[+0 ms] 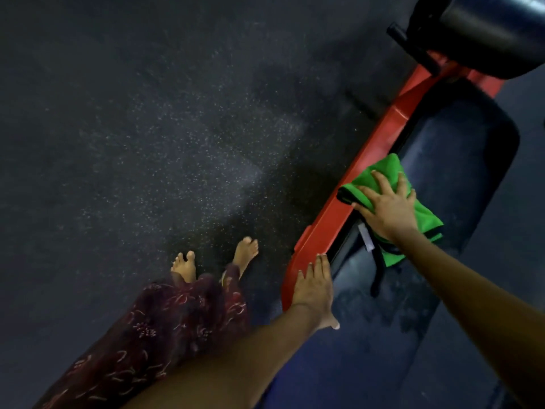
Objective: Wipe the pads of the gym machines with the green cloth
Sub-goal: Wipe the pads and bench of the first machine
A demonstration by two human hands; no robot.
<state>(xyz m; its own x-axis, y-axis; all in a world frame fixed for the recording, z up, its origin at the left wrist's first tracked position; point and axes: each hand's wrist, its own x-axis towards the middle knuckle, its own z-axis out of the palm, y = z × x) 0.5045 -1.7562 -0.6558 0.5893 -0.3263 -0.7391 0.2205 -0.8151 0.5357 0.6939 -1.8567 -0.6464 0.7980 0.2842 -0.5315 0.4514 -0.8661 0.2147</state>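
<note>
A folded green cloth (383,178) lies on the dark blue bench pad (460,149) at the right, beside the machine's red frame (368,160). My right hand (386,205) presses flat on the cloth with spread, straight fingers. Lower down, my left hand (314,287) rests flat on the near end of the red frame, fingers straight, thumb toward the pad. A nearer stretch of the same pad (380,335) runs down to the frame's bottom edge.
A black roller pad (483,33) on a black bar sits at the top right above the red frame. Dark speckled rubber floor (147,143) fills the left. My bare feet (215,261) and a patterned maroon garment stand just left of the machine.
</note>
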